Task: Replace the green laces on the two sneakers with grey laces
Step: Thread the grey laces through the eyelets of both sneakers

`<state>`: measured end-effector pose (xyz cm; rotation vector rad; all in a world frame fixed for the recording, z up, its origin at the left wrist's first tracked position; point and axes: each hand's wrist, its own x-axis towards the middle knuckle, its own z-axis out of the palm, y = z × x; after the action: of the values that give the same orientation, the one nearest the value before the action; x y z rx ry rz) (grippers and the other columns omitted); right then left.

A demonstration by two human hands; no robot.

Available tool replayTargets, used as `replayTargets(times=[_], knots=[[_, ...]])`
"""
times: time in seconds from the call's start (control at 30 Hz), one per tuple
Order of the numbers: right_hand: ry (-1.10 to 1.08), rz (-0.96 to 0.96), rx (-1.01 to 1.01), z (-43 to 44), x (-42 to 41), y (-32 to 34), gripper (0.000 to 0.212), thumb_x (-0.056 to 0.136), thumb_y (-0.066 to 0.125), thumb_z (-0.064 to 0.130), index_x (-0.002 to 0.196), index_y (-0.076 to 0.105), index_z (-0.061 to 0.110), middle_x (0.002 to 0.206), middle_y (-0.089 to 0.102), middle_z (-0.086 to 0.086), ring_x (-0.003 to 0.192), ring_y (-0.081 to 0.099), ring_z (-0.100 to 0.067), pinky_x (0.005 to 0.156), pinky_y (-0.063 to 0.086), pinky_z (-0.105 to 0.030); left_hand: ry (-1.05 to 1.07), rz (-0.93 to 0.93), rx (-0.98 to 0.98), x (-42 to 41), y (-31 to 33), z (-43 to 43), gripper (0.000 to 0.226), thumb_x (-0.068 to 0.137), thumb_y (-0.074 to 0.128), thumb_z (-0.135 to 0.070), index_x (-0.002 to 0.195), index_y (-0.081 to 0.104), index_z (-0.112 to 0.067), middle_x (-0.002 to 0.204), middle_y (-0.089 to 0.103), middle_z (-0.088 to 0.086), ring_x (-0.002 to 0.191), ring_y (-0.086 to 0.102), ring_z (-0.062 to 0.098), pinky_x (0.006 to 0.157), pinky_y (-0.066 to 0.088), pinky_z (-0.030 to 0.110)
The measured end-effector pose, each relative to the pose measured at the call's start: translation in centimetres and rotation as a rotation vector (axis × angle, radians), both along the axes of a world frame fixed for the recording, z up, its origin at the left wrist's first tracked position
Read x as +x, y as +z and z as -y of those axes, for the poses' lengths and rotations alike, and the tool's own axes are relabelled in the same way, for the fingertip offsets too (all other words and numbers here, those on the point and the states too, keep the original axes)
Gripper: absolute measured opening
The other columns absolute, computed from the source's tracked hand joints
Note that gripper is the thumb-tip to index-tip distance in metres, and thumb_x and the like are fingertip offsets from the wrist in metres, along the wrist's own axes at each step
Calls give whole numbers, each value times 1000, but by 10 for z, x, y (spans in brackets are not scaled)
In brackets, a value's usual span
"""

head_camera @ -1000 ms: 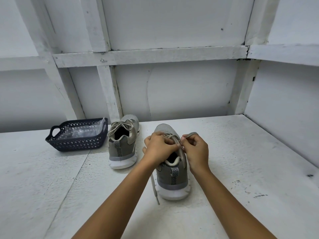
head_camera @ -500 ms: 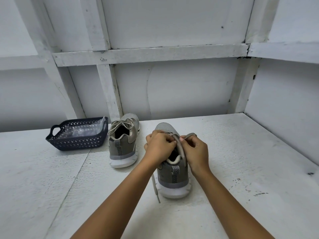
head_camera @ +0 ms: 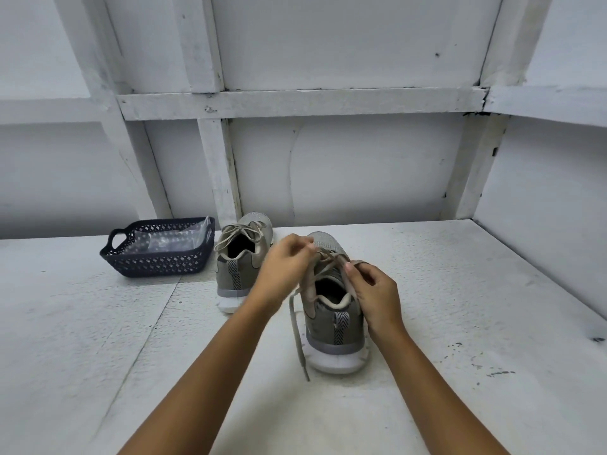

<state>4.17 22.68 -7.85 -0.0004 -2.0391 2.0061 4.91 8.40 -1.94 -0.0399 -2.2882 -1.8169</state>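
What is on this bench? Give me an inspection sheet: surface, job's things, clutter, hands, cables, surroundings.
Surface: white painted table, scuffed, dark flecks near its right edge.
Job's things: near sneaker, heel toward the camera, lace undone, one loose lace end trailing down its left side onto the table; far sneaker with its lace tied.
Clutter: dark perforated basket at left, holding a clear plastic bag.
Hands: left hand and right hand, fingers pinching the lace over the near sneaker.
Cables: nothing seen.
Surroundings: white panelled walls with wooden battens.
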Motion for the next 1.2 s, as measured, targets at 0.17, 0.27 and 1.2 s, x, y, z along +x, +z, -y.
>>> replayTargets(times=[0.17, 0.27, 1.2], knots=[[11, 25, -8, -1, 0, 0, 14, 89, 62, 28, 92, 70, 16, 89, 71, 0, 89, 66, -16, 83, 54, -32, -74, -1, 762, 15, 19, 36, 27, 101, 33, -9, 78, 47, -7, 67, 67, 6, 58, 66, 16, 65, 59, 31], [5, 29, -9, -1, 0, -1, 22, 89, 63, 29, 102, 70, 13, 96, 71, -1, 95, 65, -15, 89, 53, -34, -22, -37, 866, 17, 23, 59, 27, 102, 32, -12, 78, 44, -8, 61, 52, 4, 50, 55, 13, 52, 56, 26], [-25, 17, 320, -5, 0, 24, 25, 89, 63, 25, 109, 61, 11, 86, 60, 3, 85, 57, -13, 77, 43, -22, -210, 163, -217, 14, 12, 56, 15, 93, 56, -18, 83, 64, -10, 73, 67, -1, 60, 60, -3, 66, 41, 24]])
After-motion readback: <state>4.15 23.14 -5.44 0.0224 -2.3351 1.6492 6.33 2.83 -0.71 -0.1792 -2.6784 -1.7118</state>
